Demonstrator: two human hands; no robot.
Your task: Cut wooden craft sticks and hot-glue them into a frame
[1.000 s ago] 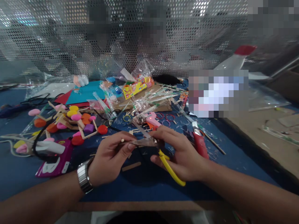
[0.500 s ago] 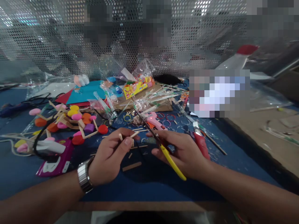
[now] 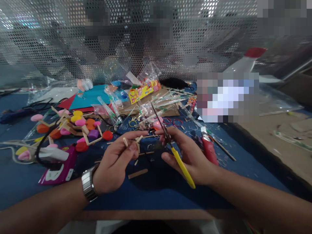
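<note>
Yellow-handled scissors are gripped in the right hand, pointing away over the blue table. Near them, the left hand pinches small wooden sticks, perhaps two or three, partly hidden. A flat wooden strip lies on the table nearby

The yellow-handled scissors slant above the tabletop, dark blades apparently together, tips toward its far edge. Pale wooden sticks jut at differing angles to their left.
</note>
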